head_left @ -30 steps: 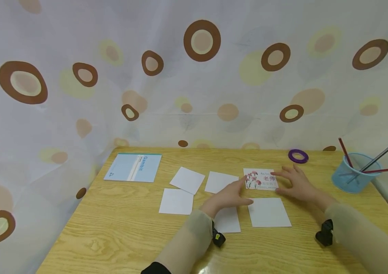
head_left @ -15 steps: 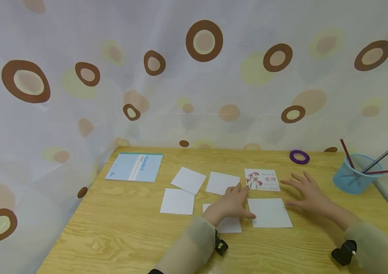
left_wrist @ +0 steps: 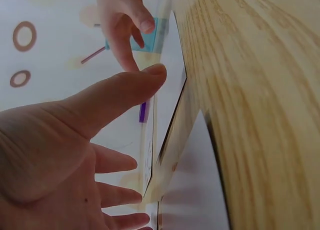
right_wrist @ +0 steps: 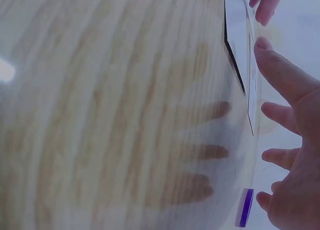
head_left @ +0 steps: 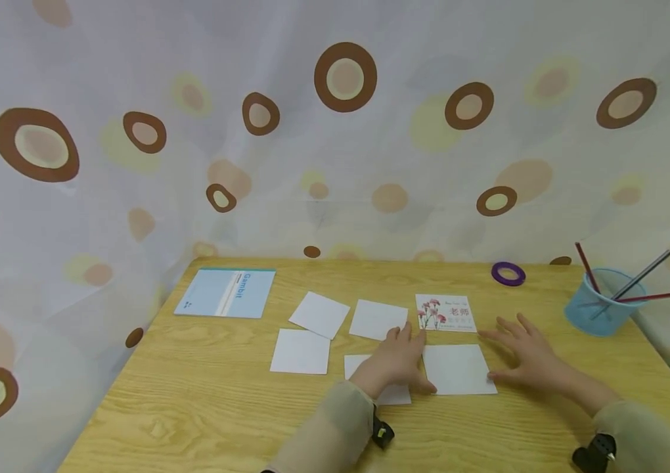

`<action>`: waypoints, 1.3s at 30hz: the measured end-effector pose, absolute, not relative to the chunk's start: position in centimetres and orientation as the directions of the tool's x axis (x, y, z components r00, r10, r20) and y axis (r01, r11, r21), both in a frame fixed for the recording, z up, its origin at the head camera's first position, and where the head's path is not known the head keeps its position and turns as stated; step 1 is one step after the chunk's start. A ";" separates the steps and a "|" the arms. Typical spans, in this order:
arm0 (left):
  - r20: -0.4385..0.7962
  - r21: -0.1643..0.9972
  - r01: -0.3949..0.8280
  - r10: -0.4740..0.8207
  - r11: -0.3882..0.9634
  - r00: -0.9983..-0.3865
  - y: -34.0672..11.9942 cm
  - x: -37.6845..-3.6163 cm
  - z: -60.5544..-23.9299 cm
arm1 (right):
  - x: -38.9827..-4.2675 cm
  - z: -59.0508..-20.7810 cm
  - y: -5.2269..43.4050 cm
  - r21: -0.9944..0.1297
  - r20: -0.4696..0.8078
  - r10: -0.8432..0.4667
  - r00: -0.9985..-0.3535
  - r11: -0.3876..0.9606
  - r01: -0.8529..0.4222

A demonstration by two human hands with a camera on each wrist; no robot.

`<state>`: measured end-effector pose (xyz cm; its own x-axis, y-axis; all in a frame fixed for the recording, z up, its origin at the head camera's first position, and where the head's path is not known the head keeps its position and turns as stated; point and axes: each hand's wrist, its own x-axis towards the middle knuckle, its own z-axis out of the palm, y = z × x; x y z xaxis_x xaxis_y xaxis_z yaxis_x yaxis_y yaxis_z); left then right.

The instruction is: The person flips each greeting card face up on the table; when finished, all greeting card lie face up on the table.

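Observation:
A blank white card [head_left: 459, 370] lies flat on the wooden table between the two hands. My left hand [head_left: 395, 360] is at its left edge, fingers spread, partly covering another white card [head_left: 394, 395]. On the right, my right hand [head_left: 533, 355] hovers with spread fingers, its thumb near the blank card's right edge. Just behind lies a printed card [head_left: 446, 313] with pink flowers and red characters. In the left wrist view the left thumb [left_wrist: 125, 92] stretches out with nothing pinched. The right fingers [right_wrist: 282, 157] hold nothing and cast shadows on the table.
Several more white cards lie to the left, such as one card [head_left: 301, 351] overlapped by another [head_left: 320, 314]. A light blue Gambit notebook [head_left: 225, 293] is at the back left. A purple ring [head_left: 508, 274] and a blue pencil cup [head_left: 601, 305] stand at the back right.
My right hand has moved off the printed card, rightward and nearer to me, to beside the blank card. My left hand has also drawn slightly back from the printed card. The cards stay put.

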<state>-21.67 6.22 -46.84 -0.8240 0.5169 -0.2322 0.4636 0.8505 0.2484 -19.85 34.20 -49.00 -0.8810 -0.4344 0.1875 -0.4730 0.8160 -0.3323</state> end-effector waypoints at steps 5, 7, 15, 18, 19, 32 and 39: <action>-0.239 0.208 0.458 0.499 0.864 -0.833 6.5 -21.7 -47.1 | -19.4 -49.2 33.8 -0.315 0.151 -0.428 -0.891 0.833 -0.454; -0.243 0.198 0.456 0.494 0.868 -0.835 6.5 -21.7 -47.0 | -19.2 -49.1 33.7 -0.312 0.149 -0.432 -0.889 0.833 -0.457; -0.224 0.169 0.476 0.504 0.863 -0.834 6.6 -21.4 -46.8 | -19.2 -49.1 33.4 -0.332 0.113 -0.423 -0.899 0.837 -0.435; -0.208 0.158 0.490 0.514 0.857 -0.832 6.6 -21.3 -47.1 | -19.1 -49.2 33.4 -0.339 0.115 -0.433 -0.894 0.829 -0.445; -0.206 0.151 0.494 0.516 0.856 -0.832 6.6 -21.3 -47.2 | -19.1 -49.2 33.3 -0.341 0.115 -0.435 -0.893 0.827 -0.447; -0.161 0.128 0.527 0.543 0.840 -0.824 6.8 -21.2 -47.1 | -18.9 -49.2 33.2 -0.369 0.118 -0.445 -0.888 0.810 -0.455; -0.131 0.122 0.562 0.575 0.818 -0.808 6.8 -21.2 -47.2 | -18.9 -49.4 33.2 -0.366 0.156 -0.441 -0.884 0.806 -0.466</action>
